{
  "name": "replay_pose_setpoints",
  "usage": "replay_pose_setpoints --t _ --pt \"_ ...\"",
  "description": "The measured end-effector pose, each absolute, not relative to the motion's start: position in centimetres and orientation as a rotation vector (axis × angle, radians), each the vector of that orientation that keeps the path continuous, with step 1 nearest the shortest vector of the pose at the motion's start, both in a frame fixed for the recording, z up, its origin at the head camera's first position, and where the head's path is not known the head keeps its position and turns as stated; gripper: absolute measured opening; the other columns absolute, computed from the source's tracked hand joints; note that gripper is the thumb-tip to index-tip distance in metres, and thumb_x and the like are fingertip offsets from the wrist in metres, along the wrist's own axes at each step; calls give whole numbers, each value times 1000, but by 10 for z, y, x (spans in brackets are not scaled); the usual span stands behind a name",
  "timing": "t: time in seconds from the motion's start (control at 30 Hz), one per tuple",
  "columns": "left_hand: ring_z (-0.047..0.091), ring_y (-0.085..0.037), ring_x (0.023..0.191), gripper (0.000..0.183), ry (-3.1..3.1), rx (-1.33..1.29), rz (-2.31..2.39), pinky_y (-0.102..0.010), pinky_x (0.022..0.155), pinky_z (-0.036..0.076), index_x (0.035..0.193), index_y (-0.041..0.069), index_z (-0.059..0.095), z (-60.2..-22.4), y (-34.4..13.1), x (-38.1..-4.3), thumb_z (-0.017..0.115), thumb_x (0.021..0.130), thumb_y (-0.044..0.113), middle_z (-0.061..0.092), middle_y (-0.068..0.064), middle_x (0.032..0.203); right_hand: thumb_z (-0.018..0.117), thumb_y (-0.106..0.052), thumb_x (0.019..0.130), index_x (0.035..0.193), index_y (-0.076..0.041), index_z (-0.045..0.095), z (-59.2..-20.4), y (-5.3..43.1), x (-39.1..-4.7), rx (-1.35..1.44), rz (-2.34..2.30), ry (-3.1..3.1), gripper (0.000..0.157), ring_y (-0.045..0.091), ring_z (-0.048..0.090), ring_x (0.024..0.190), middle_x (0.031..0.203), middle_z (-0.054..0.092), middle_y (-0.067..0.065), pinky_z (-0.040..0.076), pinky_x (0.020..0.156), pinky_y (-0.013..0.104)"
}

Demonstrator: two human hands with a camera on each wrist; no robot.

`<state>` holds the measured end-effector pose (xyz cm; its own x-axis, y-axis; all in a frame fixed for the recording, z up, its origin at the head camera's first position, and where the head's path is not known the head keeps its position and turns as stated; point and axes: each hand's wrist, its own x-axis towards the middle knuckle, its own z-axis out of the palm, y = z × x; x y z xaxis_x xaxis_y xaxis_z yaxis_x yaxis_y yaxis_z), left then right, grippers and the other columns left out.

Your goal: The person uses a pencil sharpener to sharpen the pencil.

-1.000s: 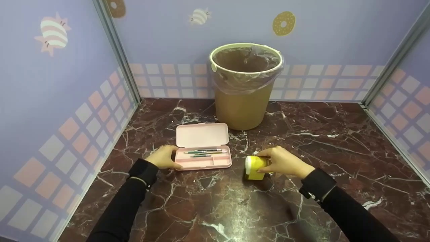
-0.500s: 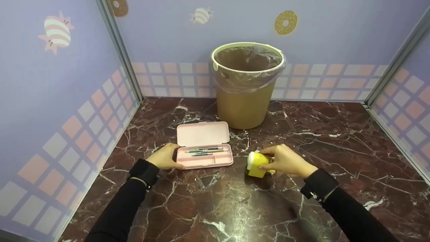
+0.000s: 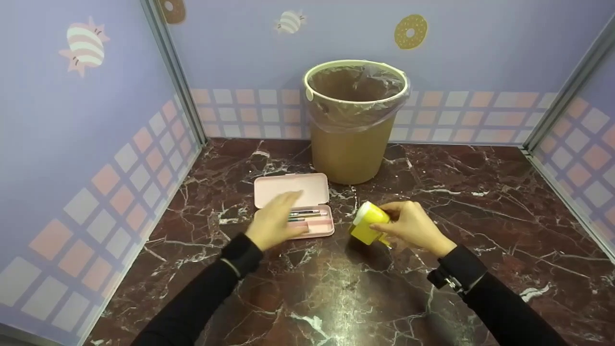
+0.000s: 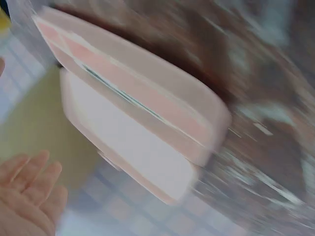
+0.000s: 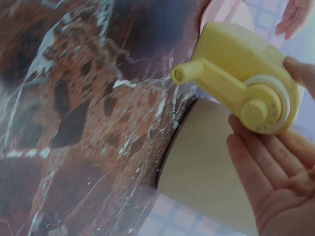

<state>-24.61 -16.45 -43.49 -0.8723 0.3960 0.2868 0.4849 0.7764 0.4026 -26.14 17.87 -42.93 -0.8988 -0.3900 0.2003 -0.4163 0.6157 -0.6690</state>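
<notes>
My right hand pinches a yellow crank pencil sharpener between thumb and fingers, tilted and seemingly lifted at one side. In the right wrist view its crank arm and round hub face the camera. My left hand, with fingers extended, hovers over the left part of an open pink pencil case and appears to touch nothing. Several pencils lie in the case's long compartment, partly hidden by that hand. The left wrist view is blurred; spread fingers show beside the case.
A tan trash bin with a clear plastic liner stands behind the pencil case, near the back wall. The dark red marble tabletop spreads around everything. Patterned panels enclose the left, back and right.
My left hand has left the pencil case's left edge and moved right, over the case. My right hand has tilted the sharpener further and raised it slightly.
</notes>
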Motion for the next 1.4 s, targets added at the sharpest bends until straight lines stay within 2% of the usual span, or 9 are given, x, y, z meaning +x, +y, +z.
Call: replay_pose_setpoints --t 0.17,0.3,0.43,0.6,0.83,1.13,1.4 --pt "48 -32 145 98 -2809 -755 -777 -48 122 38 155 2 35 -441 -124 -241 84 80 40 47 -20 157 86 -31 82 117 -2 75 -423 177 -259 614 1190 -2752 46 20 77 83 102 80 16 57 69 17" --pt "49 -34 145 100 -2818 -698 -845 -49 122 39 156 3 36 -449 -96 -238 85 79 45 47 -19 157 86 -29 82 115 -2 75 -418 174 -256 608 1176 -2726 44 20 76 82 100 80 15 56 68 18" --pt "53 -33 141 97 -2775 -602 -933 -49 119 42 154 6 41 -456 -73 -235 87 77 44 51 -17 155 86 -28 82 113 -2 76 -414 169 -253 594 1163 -2707 41 19 76 80 98 80 15 56 66 18" --pt "62 -28 132 90 -2696 -551 -961 -43 112 50 150 7 48 -461 -52 -234 89 76 38 60 -12 146 85 -27 83 111 -1 76 -412 166 -251 568 1132 -2684 39 18 76 77 97 80 16 55 64 18" --pt "66 -28 123 80 -2644 -497 -1011 -41 107 53 144 6 53 -467 -40 -234 89 77 29 65 -12 137 85 -27 84 108 0 77 -411 166 -251 524 1135 -2669 37 14 71 69 92 80 16 52 59 18" --pt "68 -28 119 72 -2571 -455 -1099 -41 104 54 140 5 56 -471 -35 -235 88 79 24 68 -13 132 84 -30 85 110 1 76 -412 167 -252 471 1148 -2666 41 22 77 76 96 80 19 52 60 17" --pt "67 -28 119 75 -2557 -443 -1082 -41 103 55 142 6 54 -474 -32 -236 88 77 23 67 -13 134 84 -30 85 109 1 77 -413 165 -253 445 1135 -2655 40 26 78 81 97 80 18 52 62 17"
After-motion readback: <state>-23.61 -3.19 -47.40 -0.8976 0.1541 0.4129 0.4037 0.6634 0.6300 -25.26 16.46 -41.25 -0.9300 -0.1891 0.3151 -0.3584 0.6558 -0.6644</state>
